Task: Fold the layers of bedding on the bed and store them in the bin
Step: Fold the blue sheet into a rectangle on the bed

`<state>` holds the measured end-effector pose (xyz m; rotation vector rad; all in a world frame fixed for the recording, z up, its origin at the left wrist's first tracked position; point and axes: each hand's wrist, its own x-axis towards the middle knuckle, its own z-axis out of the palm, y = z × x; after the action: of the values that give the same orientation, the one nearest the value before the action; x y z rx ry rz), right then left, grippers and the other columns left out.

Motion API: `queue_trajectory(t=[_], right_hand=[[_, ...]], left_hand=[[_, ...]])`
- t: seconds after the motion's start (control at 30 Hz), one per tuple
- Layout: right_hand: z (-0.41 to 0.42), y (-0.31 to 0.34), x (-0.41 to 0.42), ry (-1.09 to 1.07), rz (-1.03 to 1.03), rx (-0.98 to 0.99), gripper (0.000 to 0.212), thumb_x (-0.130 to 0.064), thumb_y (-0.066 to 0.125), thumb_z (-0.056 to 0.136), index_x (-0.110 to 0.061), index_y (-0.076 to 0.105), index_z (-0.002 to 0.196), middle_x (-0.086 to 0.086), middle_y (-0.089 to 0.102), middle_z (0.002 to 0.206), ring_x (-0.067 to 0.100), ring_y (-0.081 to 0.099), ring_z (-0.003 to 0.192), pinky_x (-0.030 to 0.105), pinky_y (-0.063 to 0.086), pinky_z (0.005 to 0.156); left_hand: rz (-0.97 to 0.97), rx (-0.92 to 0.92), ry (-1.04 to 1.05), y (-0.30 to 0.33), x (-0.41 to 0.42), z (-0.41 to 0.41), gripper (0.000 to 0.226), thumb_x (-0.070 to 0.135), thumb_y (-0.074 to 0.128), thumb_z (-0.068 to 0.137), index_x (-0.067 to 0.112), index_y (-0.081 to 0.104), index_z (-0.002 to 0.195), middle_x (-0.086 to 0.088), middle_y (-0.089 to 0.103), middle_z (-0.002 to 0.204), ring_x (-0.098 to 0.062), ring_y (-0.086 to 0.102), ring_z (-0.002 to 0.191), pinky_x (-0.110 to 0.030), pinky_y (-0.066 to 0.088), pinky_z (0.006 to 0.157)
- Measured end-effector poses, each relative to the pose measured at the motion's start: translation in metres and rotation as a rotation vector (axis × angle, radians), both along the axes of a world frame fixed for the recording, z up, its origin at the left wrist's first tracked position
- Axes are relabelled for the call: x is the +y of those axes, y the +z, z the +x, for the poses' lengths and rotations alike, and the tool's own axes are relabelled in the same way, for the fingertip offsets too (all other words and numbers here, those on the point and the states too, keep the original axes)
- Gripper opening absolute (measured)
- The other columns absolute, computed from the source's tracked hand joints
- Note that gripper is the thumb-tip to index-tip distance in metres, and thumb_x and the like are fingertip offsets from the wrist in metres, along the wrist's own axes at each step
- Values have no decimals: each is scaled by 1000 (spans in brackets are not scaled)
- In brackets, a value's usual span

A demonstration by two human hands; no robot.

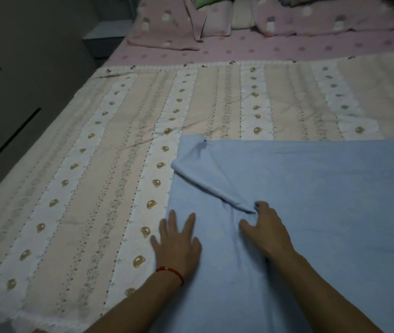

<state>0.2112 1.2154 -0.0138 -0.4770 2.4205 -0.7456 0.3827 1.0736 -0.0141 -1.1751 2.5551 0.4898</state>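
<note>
The room is dim, and the bed (47,145) fills nearly all I see, with a dark cabinet front (3,111) running along its left side. My left hand (178,243) lies flat with fingers spread and straight, pressing down on the left edge of the light blue sheet (323,200); its outer fingers reach over onto the quilt beside it. A red string bracelet (170,272) circles that wrist. My right hand (266,230) is just to the right, fingers curled and pinching the near end of a raised ridge of blue fabric that runs up and left to the sheet's turned-over corner. The blue sheet lies spread over the near right part of the bed, its far edge running straight across. Under it, the bear-print striped quilt (124,152) with peach and white bands covers the middle of the bed, a lacy trim along its near edge. Beyond that shows a pink dotted bedsheet (275,48), and at the head lie pink pillows (164,27) with other bedding heaped between them.
</note>
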Motion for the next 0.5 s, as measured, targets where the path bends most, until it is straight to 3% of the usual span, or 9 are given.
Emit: queue_trajectory(t=[0.13,0.23,0.3,0.43,0.5], right_hand=[[-12,-16,-68,331,110,501,71,-46,63,88,-20,39,150,11,47,141,33,49,122,46,44,94],[-23,-29,-115,415,23,697,48,-34,71,84,-16,60,127,12,64,110,35,62,95,43,49,71],[-33,-25,-130,238,-166,623,18,-24,63,93,-8,65,102,16,67,89,38,65,78,40,49,61],[-95,-27,-103,-590,-254,46,44,-41,53,99,-1,70,100,24,70,105,42,66,99,44,54,85],[-112,-31,-81,-566,-278,-123,51,-45,54,100,0,66,80,20,70,91,37,66,89,42,56,82]], left_hand=[[85,108,59,-14,-23,4,67,51,44,99,48,10,156,-2,-1,169,-31,13,151,-49,27,117],[58,115,87,-21,-16,-3,70,46,47,98,46,9,157,-1,-2,168,-29,15,150,-43,29,117],[11,104,78,-28,-14,-2,71,49,42,96,47,5,157,0,-5,168,-27,16,149,-41,33,116],[19,147,91,-37,-15,3,75,62,22,82,53,4,154,4,-7,168,-25,12,151,-42,29,118],[42,226,95,-41,-14,8,76,67,21,81,51,10,154,4,-2,168,-23,13,152,-40,24,121]])
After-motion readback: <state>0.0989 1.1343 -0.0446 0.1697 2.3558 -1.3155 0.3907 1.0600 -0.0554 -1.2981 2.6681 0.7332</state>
